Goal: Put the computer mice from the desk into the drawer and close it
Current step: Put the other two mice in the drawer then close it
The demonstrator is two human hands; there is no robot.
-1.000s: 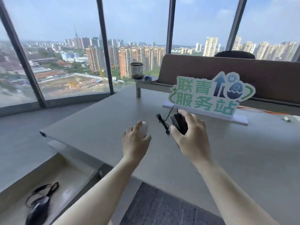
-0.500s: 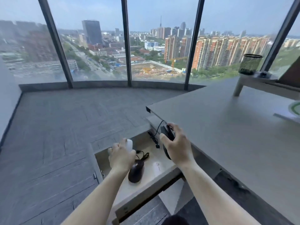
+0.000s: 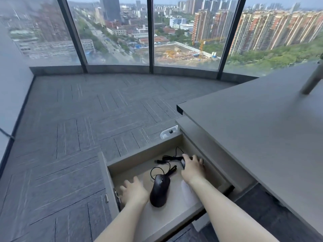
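While your right hand (image 3: 192, 167) clasped a black mouse (image 3: 183, 162) low at the open drawer's (image 3: 111, 173) far right corner, your left hand (image 3: 133, 190) lay spread, fingers released; ideally you set it flat, cable tucked inside.

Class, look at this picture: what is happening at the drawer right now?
A person is putting computer mice into an open drawer under the desk. The right hand is closed around a black wired mouse at the back of the drawer. The left hand, fingers spread, rests at the drawer's left side. Another black mouse lies between the hands. The drawer isn't shut yet.
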